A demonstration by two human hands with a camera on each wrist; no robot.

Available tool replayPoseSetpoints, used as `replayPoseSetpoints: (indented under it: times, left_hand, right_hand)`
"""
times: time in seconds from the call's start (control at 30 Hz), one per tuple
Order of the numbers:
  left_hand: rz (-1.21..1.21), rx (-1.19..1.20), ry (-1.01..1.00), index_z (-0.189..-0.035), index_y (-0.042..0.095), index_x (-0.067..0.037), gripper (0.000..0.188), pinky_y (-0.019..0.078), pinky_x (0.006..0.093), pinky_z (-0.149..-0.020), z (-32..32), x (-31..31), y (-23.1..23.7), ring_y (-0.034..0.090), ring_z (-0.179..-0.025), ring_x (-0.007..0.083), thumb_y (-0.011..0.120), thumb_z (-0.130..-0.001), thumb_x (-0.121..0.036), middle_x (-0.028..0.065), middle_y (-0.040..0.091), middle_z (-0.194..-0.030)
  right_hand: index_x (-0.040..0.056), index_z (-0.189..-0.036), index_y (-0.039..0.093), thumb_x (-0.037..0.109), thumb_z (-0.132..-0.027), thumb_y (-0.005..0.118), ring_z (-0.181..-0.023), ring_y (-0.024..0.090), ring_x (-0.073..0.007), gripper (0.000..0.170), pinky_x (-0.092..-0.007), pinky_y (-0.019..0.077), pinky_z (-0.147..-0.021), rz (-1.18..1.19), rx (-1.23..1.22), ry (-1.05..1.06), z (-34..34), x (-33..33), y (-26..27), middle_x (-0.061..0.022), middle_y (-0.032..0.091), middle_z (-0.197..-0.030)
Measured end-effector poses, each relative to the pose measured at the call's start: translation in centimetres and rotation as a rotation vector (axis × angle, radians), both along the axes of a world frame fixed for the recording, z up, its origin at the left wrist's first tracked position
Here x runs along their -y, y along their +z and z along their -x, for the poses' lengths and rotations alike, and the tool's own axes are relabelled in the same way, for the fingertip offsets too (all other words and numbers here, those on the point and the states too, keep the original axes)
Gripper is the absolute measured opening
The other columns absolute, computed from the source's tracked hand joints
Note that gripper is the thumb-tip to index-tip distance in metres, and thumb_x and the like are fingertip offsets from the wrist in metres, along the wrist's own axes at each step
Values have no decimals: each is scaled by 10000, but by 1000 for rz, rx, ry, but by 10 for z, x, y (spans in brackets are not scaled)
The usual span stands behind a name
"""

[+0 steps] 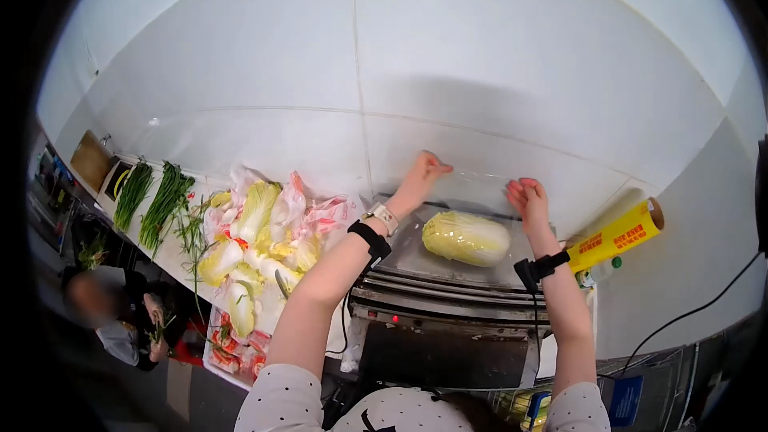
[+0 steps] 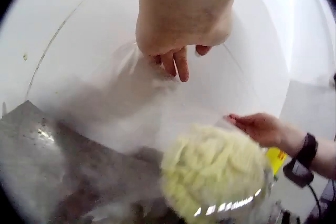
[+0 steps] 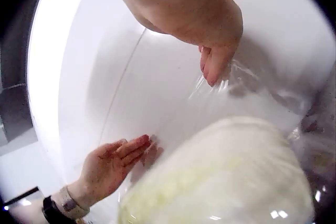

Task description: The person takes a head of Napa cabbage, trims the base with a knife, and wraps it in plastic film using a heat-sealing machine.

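A pale yellow napa cabbage [image 1: 466, 238] lies on its side on the wrapping machine [image 1: 448, 298], with shiny clear film over it. Behind the cabbage, near the wall, my left hand [image 1: 424, 178] pinches one side of the clear plastic film [image 1: 478, 177]. My right hand [image 1: 530, 202] pinches the other side, and creases run from its fingertips in the right wrist view. Between the two hands the film spans upward from the cabbage [image 2: 215, 174]. In the left wrist view, the left fingers [image 2: 181, 65] point down above and behind the cabbage.
Loose cabbage leaves and plastic bags [image 1: 292, 212] cover the counter on the left, beside green bundles [image 1: 166, 204]. A yellow roll [image 1: 620, 234] leans at the right by a bottle [image 1: 600, 270]. Another person [image 1: 132, 324] is at lower left. Cables hang from both wrists.
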State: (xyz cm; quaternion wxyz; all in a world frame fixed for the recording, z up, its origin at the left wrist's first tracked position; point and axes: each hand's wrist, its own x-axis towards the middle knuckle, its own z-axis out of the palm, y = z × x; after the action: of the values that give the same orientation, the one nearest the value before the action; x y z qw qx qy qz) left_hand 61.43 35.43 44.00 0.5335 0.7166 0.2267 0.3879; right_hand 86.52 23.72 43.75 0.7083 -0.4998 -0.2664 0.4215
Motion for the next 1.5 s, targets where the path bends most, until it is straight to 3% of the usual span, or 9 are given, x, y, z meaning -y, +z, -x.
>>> replayPoseSetpoints:
  times: [0.1,0.2,0.23,0.37,0.6,0.8,1.13,1.23,1.5]
  left_hand:
    - [-335,-317,-43,-1052,366,14,410,394,345,-892,1,21,-14,552,-980,328,550,-844,-286,211,588,-1054]
    - [-320,-592,-143,-1107,341,3,411,395,311,-900,7,26,-27,512,-1102,268,530,-866,-271,195,582,-1101]
    - [-168,-635,-154,-1250,282,-16,557,313,379,-999,5,29,-31,485,-1147,270,528,-863,-332,196,558,-1139]
    - [-294,-774,-275,-1408,96,-76,860,50,560,-1050,9,30,-31,498,-1119,334,462,-809,-572,217,547,-1151]
    - [-515,-856,-326,-1387,185,-93,1097,87,613,-1021,14,44,-21,495,-1138,305,654,-580,-668,143,484,-1271]
    - [-483,-802,-338,-1205,431,-101,922,110,627,-1002,17,42,-30,564,-1028,301,700,-512,-646,108,605,-1091]
    - [-432,-752,-336,-1192,482,-98,952,152,594,-995,6,33,-50,522,-1073,298,701,-467,-674,106,589,-1107]
    - [-524,-743,-259,-1129,540,-104,868,284,493,-971,9,38,-44,563,-1005,282,712,-475,-649,105,616,-1041]
    - [-394,-700,-254,-935,630,-54,691,468,371,-727,29,78,-13,602,-861,299,711,-516,-598,130,641,-909]
  right_hand:
    - [19,-1123,419,223,-929,430,-1131,486,-272,282,-355,387,-963,139,239,208,-6,1,-36,-164,520,-1171]
    - [16,-1205,418,331,-946,390,-1227,380,-269,409,-366,275,-1035,320,44,302,7,17,-43,-176,429,-1282]
    - [-35,-1300,316,501,-908,384,-1279,286,-260,667,-364,213,-1058,266,142,401,4,20,-48,-191,332,-1347]
    - [-41,-1298,296,496,-898,414,-1271,306,-269,680,-329,235,-1045,372,719,691,4,29,-29,-188,361,-1327]
    - [39,-1357,188,212,-611,749,-1250,327,-281,949,-361,287,-1019,90,898,820,-2,37,-34,-167,303,-1351]
    - [27,-1356,151,277,-554,798,-1191,365,-255,1059,-362,310,-995,274,841,632,-2,65,-53,-142,357,-1278]
    - [5,-1332,182,342,-463,867,-1174,387,-220,1156,-342,313,-993,185,655,811,-1,54,-55,-120,373,-1273]
    - [2,-1307,235,309,-487,844,-1147,413,-223,1066,-337,328,-980,43,1053,600,-10,49,-67,-130,405,-1242]
    - [-22,-1275,303,202,-525,753,-1082,468,-243,902,-335,371,-934,226,760,765,9,77,-45,-138,463,-1177]
